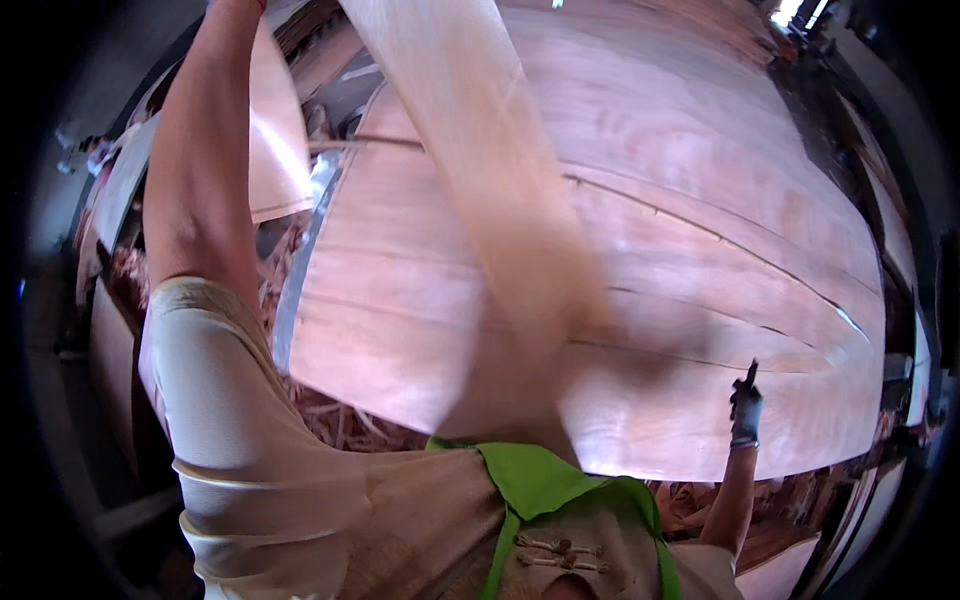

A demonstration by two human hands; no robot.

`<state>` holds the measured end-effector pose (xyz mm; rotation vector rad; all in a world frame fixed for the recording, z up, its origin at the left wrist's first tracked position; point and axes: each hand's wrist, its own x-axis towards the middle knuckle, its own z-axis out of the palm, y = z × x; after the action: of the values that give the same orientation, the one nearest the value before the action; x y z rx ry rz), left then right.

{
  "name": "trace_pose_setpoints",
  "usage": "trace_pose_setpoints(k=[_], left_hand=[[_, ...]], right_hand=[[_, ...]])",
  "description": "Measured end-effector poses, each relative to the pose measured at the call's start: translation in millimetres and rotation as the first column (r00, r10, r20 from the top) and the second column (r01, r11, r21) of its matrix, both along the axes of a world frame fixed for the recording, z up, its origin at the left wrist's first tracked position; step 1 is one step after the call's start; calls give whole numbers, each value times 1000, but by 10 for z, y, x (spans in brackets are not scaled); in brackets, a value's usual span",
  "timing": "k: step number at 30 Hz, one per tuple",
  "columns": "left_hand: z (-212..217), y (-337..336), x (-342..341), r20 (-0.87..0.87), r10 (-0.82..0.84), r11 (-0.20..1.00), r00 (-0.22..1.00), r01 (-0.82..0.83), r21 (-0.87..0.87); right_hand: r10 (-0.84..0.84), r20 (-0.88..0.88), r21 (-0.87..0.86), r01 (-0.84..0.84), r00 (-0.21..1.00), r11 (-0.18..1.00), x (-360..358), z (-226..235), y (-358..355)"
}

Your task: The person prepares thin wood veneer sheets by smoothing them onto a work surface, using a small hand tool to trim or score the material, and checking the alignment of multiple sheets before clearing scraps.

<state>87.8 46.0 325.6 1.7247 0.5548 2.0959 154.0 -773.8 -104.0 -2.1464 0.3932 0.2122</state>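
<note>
My left arm reaches up along the left side, and its hand is beyond the top edge. A long pale strip of wood veneer (pixel 465 130), blurred by motion, slants from the top edge to the middle. What holds its upper end is out of view. My right hand (pixel 745 412), in a dark and grey glove, is over the right part of a large veneer sheet (pixel 700 420). One finger points forward and the others look bent; I see nothing held. The large sheet has long dark splits running across it.
Another veneer piece (pixel 275 150) lies at the left, beyond my forearm. Shredded wood scraps (pixel 360 425) are along the sheet's near left edge, with more (pixel 690 505) at the near right. Pale boards (pixel 870 520) stand at the far right side.
</note>
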Motion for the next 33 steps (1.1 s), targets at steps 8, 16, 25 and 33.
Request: trace_pose_setpoints(k=[8, 16, 25, 33], left_hand=[[-1351, 238, 1269, -363, 68, 934, 929, 68, 350], [-1410, -28, 2175, -603, -158, 785, 782, 470, 405], [-2496, -59, 2708, -957, -141, 814, 252, 580, 33], [-1793, -887, 2355, -409, -902, 346, 136, 794, -500]], right_hand=[[108, 28, 126, -111, 994, 986, -473, 865, 994], [258, 355, 53, -295, 899, 954, 257, 2284, 2560], [345, 709, 168, -623, 615, 764, 1601, 3192, 4806], [143, 722, 362, -546, 677, 755, 1795, 3186, 5418]])
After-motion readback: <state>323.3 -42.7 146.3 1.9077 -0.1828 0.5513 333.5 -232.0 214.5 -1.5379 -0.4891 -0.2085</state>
